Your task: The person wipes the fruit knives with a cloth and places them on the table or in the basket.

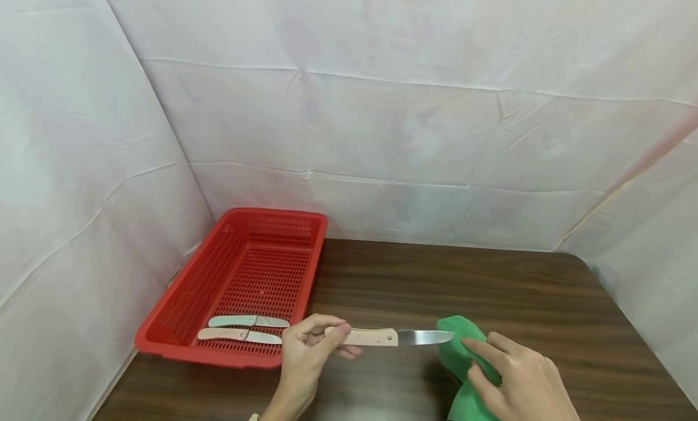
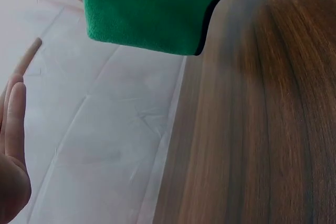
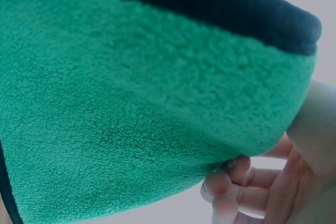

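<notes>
My left hand (image 1: 309, 351) grips the pale handle of an unfolded pocket knife (image 1: 371, 337), which lies level with its bare blade pointing right. The blade's tip overlaps a green cloth (image 1: 455, 345) in the head view. With thumb and fingers, my right hand (image 1: 520, 375) pinches this folded cloth. Dark edging runs along the fluffy cloth (image 3: 131, 108) in the right wrist view. From the left wrist view, the cloth (image 2: 147, 14) hangs above the table, and part of my left hand (image 2: 13, 135) shows at the edge.
A red plastic basket (image 1: 313, 269) with slotted walls stands on the left of the dark wooden table (image 1: 414, 275). Inside, near its front, lie two more unfolded knives, one with a pale green handle (image 1: 231, 320), another with a beige handle (image 1: 222, 334). White sheeting (image 1: 382, 124) encloses the table.
</notes>
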Motion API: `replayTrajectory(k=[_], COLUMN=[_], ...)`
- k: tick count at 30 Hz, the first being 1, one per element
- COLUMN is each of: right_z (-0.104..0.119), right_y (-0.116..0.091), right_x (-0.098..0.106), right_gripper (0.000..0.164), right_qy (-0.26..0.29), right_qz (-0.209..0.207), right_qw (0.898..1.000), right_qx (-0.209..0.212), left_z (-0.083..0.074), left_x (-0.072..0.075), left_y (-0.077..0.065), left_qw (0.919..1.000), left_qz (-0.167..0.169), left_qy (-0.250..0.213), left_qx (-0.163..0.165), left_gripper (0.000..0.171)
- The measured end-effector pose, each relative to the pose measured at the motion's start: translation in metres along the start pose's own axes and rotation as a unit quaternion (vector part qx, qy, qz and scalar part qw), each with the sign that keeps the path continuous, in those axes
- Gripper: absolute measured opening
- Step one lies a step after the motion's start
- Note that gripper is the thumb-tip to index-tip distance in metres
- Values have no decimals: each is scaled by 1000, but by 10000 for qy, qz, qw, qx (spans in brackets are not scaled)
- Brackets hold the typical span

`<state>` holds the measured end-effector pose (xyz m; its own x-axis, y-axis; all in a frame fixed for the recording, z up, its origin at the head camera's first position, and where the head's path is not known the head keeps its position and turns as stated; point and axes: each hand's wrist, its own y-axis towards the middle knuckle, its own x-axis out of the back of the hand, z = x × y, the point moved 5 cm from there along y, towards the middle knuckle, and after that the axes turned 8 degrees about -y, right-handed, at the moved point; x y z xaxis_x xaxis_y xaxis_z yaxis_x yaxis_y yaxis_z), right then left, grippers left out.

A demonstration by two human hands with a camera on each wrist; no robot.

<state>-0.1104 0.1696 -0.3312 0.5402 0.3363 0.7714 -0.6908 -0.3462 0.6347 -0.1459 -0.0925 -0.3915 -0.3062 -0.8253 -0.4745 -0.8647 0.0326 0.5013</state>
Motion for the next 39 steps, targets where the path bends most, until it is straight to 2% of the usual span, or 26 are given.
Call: replayTrajectory(k=[5,9,13,17,21,25,30,36,39], right_z=[-1,-2,-4,-6,-6,-5,-1,14,25], right_y=[-1,-1,1,4,7,12,21,31,35], right_x=[0,1,5,9,14,20,28,32,29], right_gripper=[27,27,28,27,26,27,25,25,27], right_qy=[31,70,157,134,141,208,309,408,500], right_qz=[158,168,-56,-205,-262,-410,-624,-983,-936], right_qw=[9996,9992,9992,9990,9987,9979,9969,9943,9937], right_qx=[-214,-354,-362,-381,-420,-464,-377,80,362], left_z=[2,6,9,12,14,15,14,13,13], left_x=[0,1,3,5,6,7,6,3,1], left_y=[1,-1,-3,-5,-6,-5,-4,0,2], left_qw=[9992,9968,9920,9845,9801,9790,9820,9855,9880], left_qz=[320,494,401,254,163,111,276,472,543], left_qy=[-77,-139,-188,-239,-126,25,126,413,391], left_qx=[230,619,1183,1718,1977,2037,1862,1576,1392], left_gripper=[17,18,21,33,37,36,33,32,33])
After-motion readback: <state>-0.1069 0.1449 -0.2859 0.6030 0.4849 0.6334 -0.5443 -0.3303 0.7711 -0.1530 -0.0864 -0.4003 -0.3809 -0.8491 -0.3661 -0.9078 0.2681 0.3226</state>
